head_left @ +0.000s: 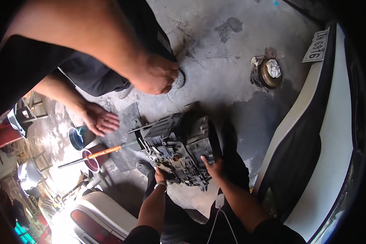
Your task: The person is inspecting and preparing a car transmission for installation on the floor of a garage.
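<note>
A large, dirty metal engine part (177,156), with ribbed casing, pipes and bolts, is in front of me at the middle of the view. My left hand (160,175) grips its near left edge; the fingertips are partly hidden. On its right side, my right hand (212,166) is closed round the dark casing (201,142), thumb on top. An orange-handled bar (103,153) runs left from beside the part, and its right end meets a grey metal piece. Another person's open palm (101,118) is near the bar, and that person's other hand (156,75) is closed above the floor.
A white car's bumper (309,105) with a plate curves along the right. A round metal can (271,74) with crumpled paper stands far right. Two buckets, a blue one (76,138) and a dark red one (90,162), stand left. A car's tail light (91,223) is near left.
</note>
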### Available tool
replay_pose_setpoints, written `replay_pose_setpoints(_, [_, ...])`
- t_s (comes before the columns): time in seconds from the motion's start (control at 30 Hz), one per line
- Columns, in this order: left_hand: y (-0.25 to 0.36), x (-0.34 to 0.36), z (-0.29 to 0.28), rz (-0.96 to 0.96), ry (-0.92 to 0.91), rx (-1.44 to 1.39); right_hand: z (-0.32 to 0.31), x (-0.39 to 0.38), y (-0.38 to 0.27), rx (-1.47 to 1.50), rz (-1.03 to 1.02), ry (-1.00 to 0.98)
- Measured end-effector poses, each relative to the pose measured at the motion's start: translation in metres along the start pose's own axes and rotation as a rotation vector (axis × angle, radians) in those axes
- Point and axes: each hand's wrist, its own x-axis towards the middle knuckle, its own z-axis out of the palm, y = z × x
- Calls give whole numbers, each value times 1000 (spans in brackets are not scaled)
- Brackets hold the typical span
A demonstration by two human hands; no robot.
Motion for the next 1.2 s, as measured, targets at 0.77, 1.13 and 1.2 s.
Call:
replay_pose_setpoints(0.77, [-48,4,11,214,221,-361,-16,7,-32,58,337,-116])
replay_pose_setpoints(1.13, [-54,-24,14,-157,15,-331,-12,12,-12,295,34,-48])
replay_pose_setpoints(1.2, [-84,-71,16,-171,7,-324,-31,21,-22,52,446,-227])
